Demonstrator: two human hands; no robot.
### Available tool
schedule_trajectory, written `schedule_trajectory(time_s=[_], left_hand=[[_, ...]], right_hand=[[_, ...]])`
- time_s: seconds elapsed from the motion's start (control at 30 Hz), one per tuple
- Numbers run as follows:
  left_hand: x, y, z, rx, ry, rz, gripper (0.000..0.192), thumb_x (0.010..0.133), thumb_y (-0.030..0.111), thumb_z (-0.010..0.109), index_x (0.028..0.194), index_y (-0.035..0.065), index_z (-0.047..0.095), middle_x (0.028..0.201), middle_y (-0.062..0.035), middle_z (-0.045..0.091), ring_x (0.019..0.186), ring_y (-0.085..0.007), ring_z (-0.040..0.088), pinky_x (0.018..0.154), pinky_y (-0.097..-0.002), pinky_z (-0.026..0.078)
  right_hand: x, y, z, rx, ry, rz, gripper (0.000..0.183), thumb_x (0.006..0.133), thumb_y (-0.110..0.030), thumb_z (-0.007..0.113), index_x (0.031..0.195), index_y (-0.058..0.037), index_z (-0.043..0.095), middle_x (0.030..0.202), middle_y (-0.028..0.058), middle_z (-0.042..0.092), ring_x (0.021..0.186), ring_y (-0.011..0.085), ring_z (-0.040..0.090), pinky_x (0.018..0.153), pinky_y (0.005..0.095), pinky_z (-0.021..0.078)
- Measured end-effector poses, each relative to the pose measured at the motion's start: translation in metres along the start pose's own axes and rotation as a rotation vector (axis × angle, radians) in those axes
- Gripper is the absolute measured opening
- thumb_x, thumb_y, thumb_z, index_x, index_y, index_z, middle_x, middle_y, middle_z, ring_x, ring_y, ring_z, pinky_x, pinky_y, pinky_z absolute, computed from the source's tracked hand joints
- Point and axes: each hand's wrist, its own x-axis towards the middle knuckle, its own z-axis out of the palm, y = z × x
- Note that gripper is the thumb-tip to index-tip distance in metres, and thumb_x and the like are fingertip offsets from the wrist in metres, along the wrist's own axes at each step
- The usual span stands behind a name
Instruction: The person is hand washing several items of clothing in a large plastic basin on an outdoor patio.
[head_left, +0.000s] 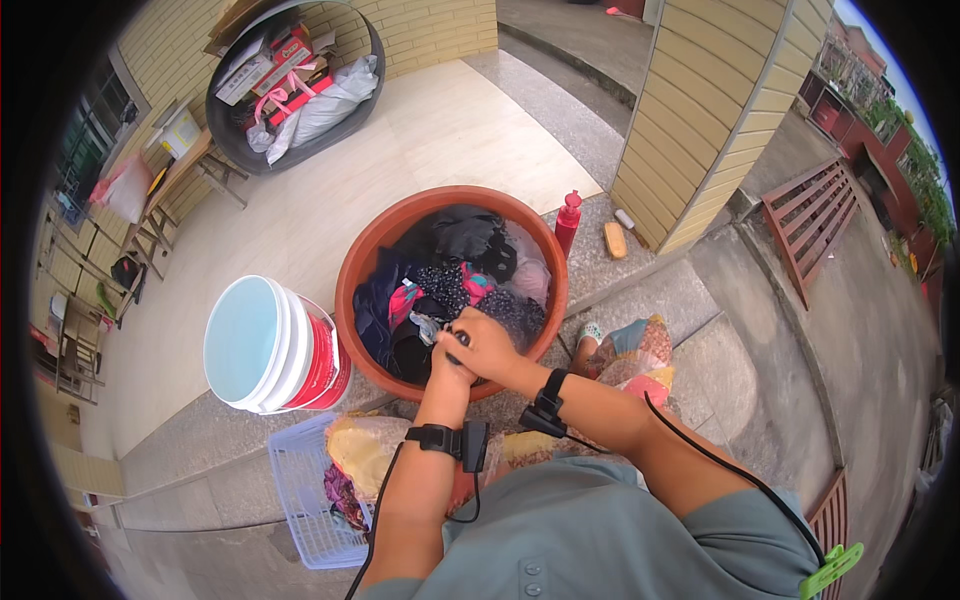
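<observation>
A round terracotta-coloured tub (451, 196) holds wet clothes in water, among them dark garments (474, 237), a speckled black cloth with pink parts (444, 289) and a pale pink piece (531, 280). Over the tub's near side my two hands meet. My left hand (452, 367) is closed around a bunched dark cloth, its fingers partly hidden. My right hand (480, 343) lies against it, gripping the same bunch, of which a dark bit shows between the fingers. A grey and white patterned piece of cloth (426, 328) shows just left of the hands.
Left of the tub stands a white and red bucket (309, 360) of water. A blue plastic basket (304, 517) with clothes is near my left forearm. A red pump bottle (568, 223), a yellow bar-shaped thing (615, 241) and a tiled pillar (694, 127) stand to the right.
</observation>
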Motion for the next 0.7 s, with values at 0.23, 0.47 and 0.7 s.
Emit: schedule_trajectory(time_s=[0.23,0.47,0.7], left_hand=[[-0.016,0.021,-0.008,-0.049,0.140,-0.046,0.030,0.096,0.038,0.042,0.106,0.0128,0.055,0.099,-0.0055,0.059,0.088,-0.0199,0.061,0.071,-0.0338,0.052],[-0.023,0.045,0.058,0.284,0.468,-0.071,0.023,0.097,0.036,0.047,0.104,0.0160,0.056,0.079,0.0028,0.058,0.064,-0.0120,0.054,0.047,-0.0265,0.038],[-0.018,0.048,0.029,0.467,0.266,-0.291,0.040,0.094,0.040,0.053,0.123,0.0116,0.053,0.117,-0.0087,0.057,0.094,-0.0210,0.058,0.079,-0.0362,0.047]], right_hand=[[0.007,-0.039,0.009,0.074,0.060,-0.107,0.031,0.080,-0.030,0.064,0.068,-0.0011,0.061,0.068,0.0161,0.049,0.069,0.0358,0.056,0.063,0.0423,0.0450],[0.042,0.034,-0.024,-0.050,-0.054,0.224,0.041,0.074,-0.037,0.072,0.092,-0.0011,0.064,0.092,0.0210,0.061,0.086,0.0341,0.060,0.073,0.0395,0.0479],[0.041,0.094,-0.034,0.079,-0.356,0.247,0.030,0.074,-0.010,0.072,0.101,0.0012,0.063,0.081,0.0060,0.067,0.076,0.0121,0.061,0.070,0.0274,0.0491]])
